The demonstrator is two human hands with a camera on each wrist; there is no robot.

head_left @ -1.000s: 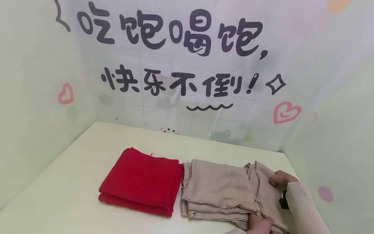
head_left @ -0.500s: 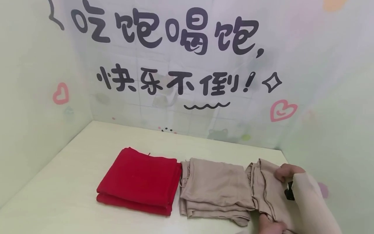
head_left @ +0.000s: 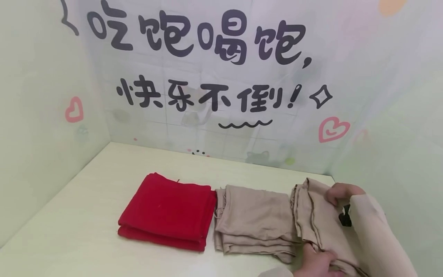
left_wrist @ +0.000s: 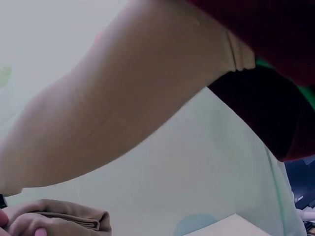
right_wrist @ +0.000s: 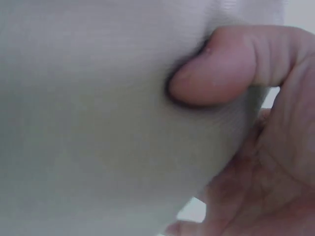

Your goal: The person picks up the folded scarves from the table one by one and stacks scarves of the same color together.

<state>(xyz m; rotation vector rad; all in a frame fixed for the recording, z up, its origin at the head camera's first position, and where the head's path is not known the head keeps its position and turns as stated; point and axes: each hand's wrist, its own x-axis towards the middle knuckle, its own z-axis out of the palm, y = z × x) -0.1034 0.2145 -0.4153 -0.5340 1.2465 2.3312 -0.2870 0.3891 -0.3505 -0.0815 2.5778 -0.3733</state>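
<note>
In the head view, a folded piece of beige cloth [head_left: 327, 219] is held between both hands at the right of the table. My right hand [head_left: 346, 191] grips its far side. My left hand [head_left: 316, 261] pinches its near edge, thumb on top. The right wrist view shows the right thumb [right_wrist: 211, 73] pressing on pale fabric, with the palm behind it. At the lower left of the left wrist view, layered folds of the beige cloth [left_wrist: 74, 216] show with fingertips on them. Just left of the held cloth lies a beige folded stack [head_left: 257, 215].
A red folded cloth stack [head_left: 166, 211] lies left of the beige stack. Both rest on a pale table [head_left: 69, 227], closed in by a printed back wall [head_left: 194, 127] and side walls. A black device [head_left: 345, 216] sits at the right sleeve cuff.
Both hands have drawn the beige cloth to the right, away from the beige stack, and its far end has risen a little. The red and beige stacks stay in place.
</note>
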